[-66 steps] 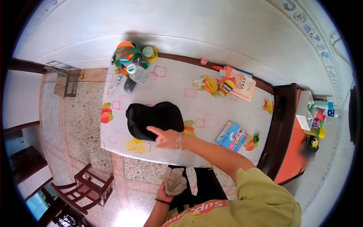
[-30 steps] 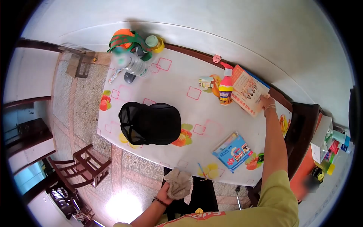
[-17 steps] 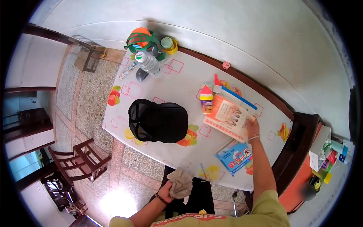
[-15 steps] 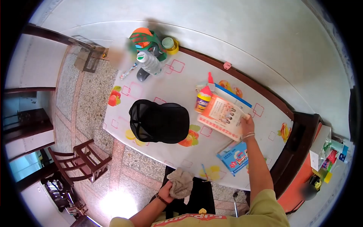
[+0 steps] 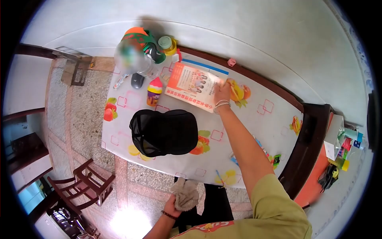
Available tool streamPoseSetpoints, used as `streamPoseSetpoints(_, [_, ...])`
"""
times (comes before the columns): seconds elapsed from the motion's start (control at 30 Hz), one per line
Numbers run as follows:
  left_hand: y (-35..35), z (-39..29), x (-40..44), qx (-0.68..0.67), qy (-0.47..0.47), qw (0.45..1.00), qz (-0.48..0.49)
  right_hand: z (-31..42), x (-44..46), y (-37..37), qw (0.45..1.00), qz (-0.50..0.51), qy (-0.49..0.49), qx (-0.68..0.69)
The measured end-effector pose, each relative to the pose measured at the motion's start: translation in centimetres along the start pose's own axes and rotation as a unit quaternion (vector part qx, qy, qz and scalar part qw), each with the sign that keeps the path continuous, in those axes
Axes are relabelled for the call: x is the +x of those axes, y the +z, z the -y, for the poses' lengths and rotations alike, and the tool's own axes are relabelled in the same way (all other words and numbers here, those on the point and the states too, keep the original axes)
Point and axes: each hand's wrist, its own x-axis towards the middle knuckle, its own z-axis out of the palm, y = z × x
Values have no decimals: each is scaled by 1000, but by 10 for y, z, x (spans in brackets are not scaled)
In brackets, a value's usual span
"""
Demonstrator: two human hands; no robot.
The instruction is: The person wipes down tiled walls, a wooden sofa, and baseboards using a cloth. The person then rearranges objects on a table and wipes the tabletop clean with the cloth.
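Observation:
My right hand (image 5: 222, 92) grips the right end of an orange-and-white book (image 5: 193, 85), which lies near the back of the table with a blue-edged item (image 5: 207, 67) behind it. Just left of the book stands a small purple-and-yellow container with a pink top (image 5: 154, 92). A black cap (image 5: 165, 132) rests in front of them. Below the table's front edge, my left hand (image 5: 171, 206) holds a crumpled beige cloth (image 5: 186, 194). My right forearm covers most of the blue packet (image 5: 234, 159).
On the back left are a clear bottle (image 5: 148, 67), partly blurred, a grey mouse (image 5: 137, 81), a green-lidded jar (image 5: 165, 42) and an orange-green object (image 5: 137, 35). A wooden chair (image 5: 89, 183) stands on the floor at left. Several items fill the orange-topped surface (image 5: 314, 175) at right.
My right hand has moved left and toward the wall with the book. The blue-edged item and the pink-topped container have shifted left too. My left hand still holds the cloth.

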Motion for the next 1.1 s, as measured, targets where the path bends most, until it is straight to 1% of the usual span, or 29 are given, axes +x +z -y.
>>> streamPoseSetpoints(0.03, [1, -2, -1, 0, -5, 1000, 0, 3, 0, 3, 999, 23, 25, -33])
streamPoseSetpoints(0.07, [4, -4, -2, -1, -5, 1000, 1, 6, 0, 6, 999, 21, 27, -37])
streamPoseSetpoints(0.13, [5, -7, -2, 0, -10, 1000, 2, 12, 2, 11, 984, 149, 60, -82])
streamPoseSetpoints(0.17, [5, -9, -2, -1, -6, 1000, 5, 15, 5, 14, 984, 147, 63, -84])
streamPoseSetpoints(0.23, [6, -11, -3, 1, -4, 1000, 6, 22, 13, 18, 965, 200, 77, -149])
streamPoseSetpoints(0.27, [8, -13, -3, -16, -6, 1000, 8, 33, 15, 10, 952, 227, 52, -201])
streamPoseSetpoints(0.3, [9, -15, -4, -33, -7, 999, 10, 22, 24, 13, 952, 226, 54, -201])
streamPoseSetpoints(0.33, [8, -16, -3, -32, -8, 999, 10, 4, 37, 19, 925, 248, -34, -287])
streamPoseSetpoints(0.37, [6, -16, -2, -23, -2, 1000, 4, 4, 43, 14, 882, 265, -122, -370])
streamPoseSetpoints(0.4, [6, -16, -1, -16, 4, 1000, -1, 3, 49, 5, 882, 264, -123, -371])
streamPoseSetpoints(0.47, [16, -19, -2, -17, 6, 1000, 4, 35, 51, -30, 942, 132, -59, -302])
streamPoseSetpoints(0.5, [19, -20, -2, -16, 8, 1000, 8, 31, 59, -34, 942, 133, -60, -302])
streamPoseSetpoints(0.57, [15, -19, -1, -37, -1, 999, -2, 23, 84, -38, 915, 116, -69, -381])
streamPoseSetpoints(0.6, [11, -19, 0, -56, -11, 998, -11, 18, 94, -37, 915, 117, -69, -380])
streamPoseSetpoints(0.63, [8, -17, 3, -56, -9, 998, -13, 12, 104, -35, 910, 136, -83, -384])
streamPoseSetpoints(0.67, [4, -15, 5, -25, -5, 1000, -4, 6, 112, -33, 904, 155, -96, -386])
streamPoseSetpoints(0.7, [2, -14, 6, 6, -1, 1000, 3, 0, 117, -29, 905, 158, -94, -384])
streamPoseSetpoints(0.8, [9, -16, 3, 31, -1, 999, -11, -7, 121, -19, 910, 141, -106, -376])
streamPoseSetpoints(0.87, [12, -18, 2, 31, -2, 999, -13, 6, 109, -17, 945, 116, -90, -293])
streamPoseSetpoints(0.93, [16, -17, 4, 28, -6, 1000, -12, 19, 89, -9, 943, 175, -226, -170])
streamPoseSetpoints(0.97, [20, -18, 5, 35, 2, 999, -2, 27, 70, -4, 919, 171, -335, -121])
streamPoseSetpoints(1.0, [23, -20, 6, 42, 10, 999, 8, 35, 46, 1, 881, 164, -438, -69])
streamPoseSetpoints(1.03, [30, -21, 8, 42, 8, 999, 8, 54, 19, 0, 900, 155, -384, -135])
streamPoseSetpoints(1.07, [41, -23, 9, 25, 3, 1000, 16, 67, 2, -10, 899, 180, -379, -126])
streamPoseSetpoints(1.1, [48, -23, 10, 8, -3, 1000, 24, 65, -12, -16, 900, 179, -377, -127])
